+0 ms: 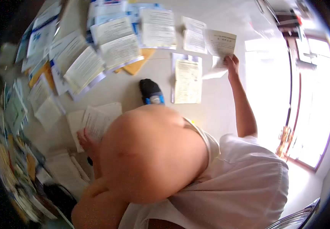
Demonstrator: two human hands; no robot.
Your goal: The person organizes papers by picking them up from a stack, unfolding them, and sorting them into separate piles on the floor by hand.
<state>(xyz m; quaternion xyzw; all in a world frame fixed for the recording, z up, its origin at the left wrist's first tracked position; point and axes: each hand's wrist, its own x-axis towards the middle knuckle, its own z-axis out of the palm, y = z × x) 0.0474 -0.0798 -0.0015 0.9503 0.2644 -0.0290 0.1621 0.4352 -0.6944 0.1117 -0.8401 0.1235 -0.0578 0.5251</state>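
Observation:
My right hand (231, 64) is stretched out at the upper right, its fingers closed on the lower edge of a printed sheet (221, 41). Another pale sheet (215, 68) lies beneath that one. On the left, my left hand (87, 143) is partly hidden behind my bent knee. Its fingers are pinched at the edge of a printed paper (96, 123), which rests over a larger pale sheet (75, 121). Straight ahead on the floor lies a yellowish printed page (188, 81) on a white backing.
Printed letters (118, 40) and a yellow envelope (136, 65) spread across the pale floor (157, 65). My foot in a dark sock (149, 89) stands among them. Stacked papers and books (10, 164) line the left side. Bright glass doors (314, 103) stand at the right.

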